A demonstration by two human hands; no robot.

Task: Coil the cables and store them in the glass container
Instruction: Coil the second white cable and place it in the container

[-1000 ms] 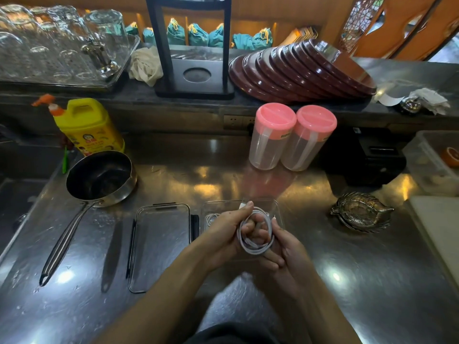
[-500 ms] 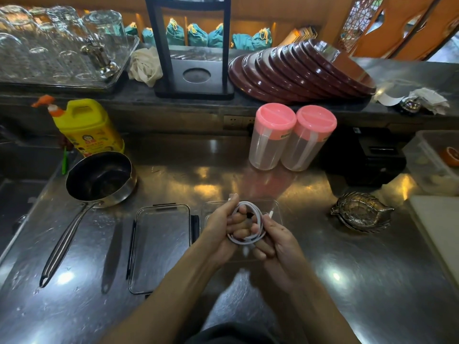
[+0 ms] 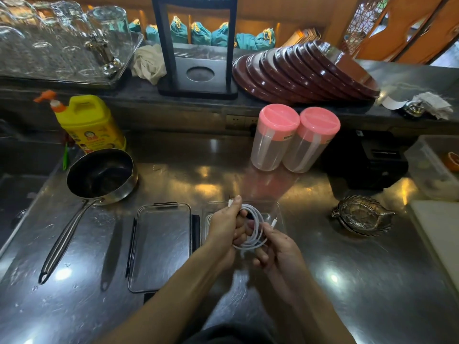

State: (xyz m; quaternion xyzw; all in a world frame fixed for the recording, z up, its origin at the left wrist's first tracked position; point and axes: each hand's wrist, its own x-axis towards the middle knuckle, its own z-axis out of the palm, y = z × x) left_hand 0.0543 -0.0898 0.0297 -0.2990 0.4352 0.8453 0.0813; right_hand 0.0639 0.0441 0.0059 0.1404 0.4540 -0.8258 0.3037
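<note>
A: Where is the white cable (image 3: 257, 228) now?

B: It is in both hands, wound into a round coil, just above the glass container (image 3: 277, 211). The container stands open on the steel counter (image 3: 248, 180), and its lid (image 3: 161, 244) lies flat just beside it, on the left.

A: How do the fingers hold it?

B: The left hand (image 3: 227, 227) has its fingers curled through the coil, and one white plug (image 3: 230, 202) stands up at the thumb. The right hand (image 3: 279, 249) pinches the cable near the other plug (image 3: 274, 222), between thumb and forefinger; this plug points up and away from the coil.

A: Is something already inside the container?

B: At its left edge I see a little white thing behind the left hand, but I cannot tell what it is.

A: And around it?

B: A saucepan (image 3: 99, 176) with a long handle is to the left, in front of a yellow bottle (image 3: 92, 125). Two jars with pink lids (image 3: 295, 137) stand behind, and a metal leaf-shaped dish (image 3: 362, 214) is to the right.
</note>
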